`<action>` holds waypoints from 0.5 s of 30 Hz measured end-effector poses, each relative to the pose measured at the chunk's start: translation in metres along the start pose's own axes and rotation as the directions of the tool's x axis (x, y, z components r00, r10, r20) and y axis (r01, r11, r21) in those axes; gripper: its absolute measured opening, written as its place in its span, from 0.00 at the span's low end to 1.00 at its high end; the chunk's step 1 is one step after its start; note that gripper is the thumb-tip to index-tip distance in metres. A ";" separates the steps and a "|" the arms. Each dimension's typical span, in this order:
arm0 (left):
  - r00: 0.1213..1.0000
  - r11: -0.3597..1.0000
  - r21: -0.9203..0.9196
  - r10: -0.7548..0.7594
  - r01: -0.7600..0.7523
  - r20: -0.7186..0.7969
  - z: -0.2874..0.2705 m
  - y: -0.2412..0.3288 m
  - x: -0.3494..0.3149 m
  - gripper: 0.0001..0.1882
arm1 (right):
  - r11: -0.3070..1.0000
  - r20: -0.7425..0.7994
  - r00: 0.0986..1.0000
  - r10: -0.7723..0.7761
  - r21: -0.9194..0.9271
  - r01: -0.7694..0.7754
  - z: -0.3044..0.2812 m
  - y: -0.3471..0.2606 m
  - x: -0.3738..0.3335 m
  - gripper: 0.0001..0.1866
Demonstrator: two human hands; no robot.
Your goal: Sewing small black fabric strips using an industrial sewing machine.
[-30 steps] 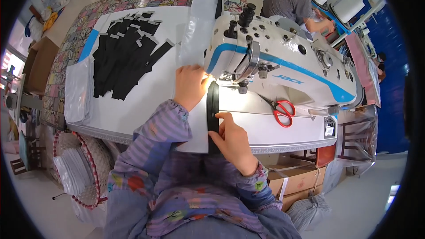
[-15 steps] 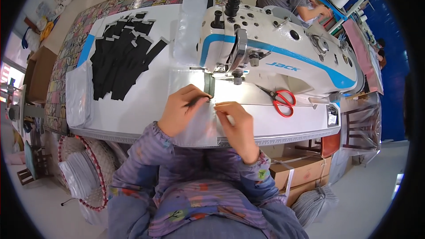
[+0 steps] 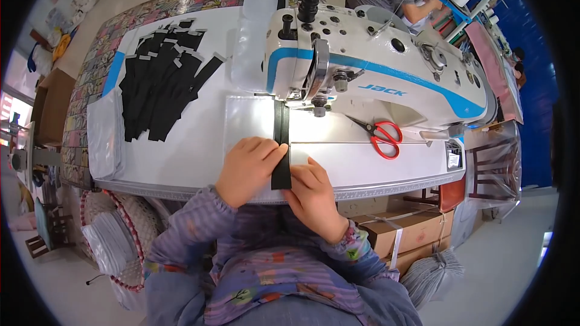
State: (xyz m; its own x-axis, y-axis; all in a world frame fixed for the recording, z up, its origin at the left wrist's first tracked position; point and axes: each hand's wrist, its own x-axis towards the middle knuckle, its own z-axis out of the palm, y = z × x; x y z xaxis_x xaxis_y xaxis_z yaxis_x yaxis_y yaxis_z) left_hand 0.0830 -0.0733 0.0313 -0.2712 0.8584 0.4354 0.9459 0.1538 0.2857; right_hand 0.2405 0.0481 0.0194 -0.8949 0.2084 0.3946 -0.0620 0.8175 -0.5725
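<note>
1. Strip (image 3: 281, 172), black, lies near me in the middle, running far to the sewing machine (image 3: 362, 72).
2. My left hand (image 3: 251, 166) has bent fingers, closed on this strip.
3. My right hand (image 3: 314, 196) pinches its near right edge between thumb and fingers.
4. Scissors (image 3: 385, 140) lie at right, piled black pieces (image 3: 160, 84) at left.

Blue lettering (image 3: 383, 90) (one slanted word) marks the white sewing machine (image 3: 368, 48).

The white table (image 3: 193, 163) bears a sewing machine (image 3: 417, 99), black strips (image 3: 160, 87), clear plastic (image 3: 248, 118) and red-handled scissors (image 3: 371, 128).
</note>
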 end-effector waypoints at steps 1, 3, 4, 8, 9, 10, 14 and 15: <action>1.000 1.000 -0.001 -0.001 0.001 0.001 0.000 0.002 -0.001 0.20 | 1.000 0.011 1.000 -0.002 0.000 0.002 0.000 -0.002 -0.002 0.17; 1.000 0.999 0.041 0.001 0.000 -0.028 -0.001 0.002 -0.002 0.19 | 1.000 -0.008 1.000 -0.005 -0.027 0.005 -0.002 -0.006 -0.003 0.17; 0.999 0.999 0.037 -0.007 0.008 -0.040 -0.001 0.000 -0.002 0.19 | 0.999 -0.005 1.000 -0.023 -0.026 0.023 -0.003 -0.006 -0.001 0.17; 0.980 0.931 -0.332 -0.185 0.151 -0.074 -0.001 -0.018 0.008 0.11 | 0.998 -0.048 0.997 0.055 0.025 -0.054 -0.007 0.006 0.016 0.16; 0.968 0.875 -0.434 -0.250 0.214 -0.025 0.000 -0.021 0.010 0.07 | 0.990 -0.063 0.989 0.131 0.053 -0.128 -0.007 0.011 0.022 0.16; 0.962 0.843 -0.482 -0.274 0.238 -0.004 0.001 -0.024 0.013 0.07 | 0.994 -0.101 0.989 0.110 0.007 -0.110 -0.003 0.018 0.032 0.15; 0.950 0.809 -0.512 -0.309 0.288 0.045 0.004 -0.028 0.016 0.07 | 0.992 -0.131 0.991 0.011 -0.120 -0.027 0.012 0.034 0.057 0.13; 0.947 0.806 -0.516 -0.318 0.291 0.038 0.004 -0.029 0.016 0.07 | 0.993 -0.130 0.991 0.007 -0.115 -0.022 0.014 0.035 0.059 0.13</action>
State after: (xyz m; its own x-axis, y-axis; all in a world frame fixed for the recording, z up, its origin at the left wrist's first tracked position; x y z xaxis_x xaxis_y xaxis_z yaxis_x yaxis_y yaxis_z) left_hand 0.0522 -0.0618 0.0264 -0.5507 0.7829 0.2894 0.5915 0.1214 0.7971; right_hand 0.1794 0.0816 0.0126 -0.8302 0.2819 0.4809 0.0085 0.8690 -0.4947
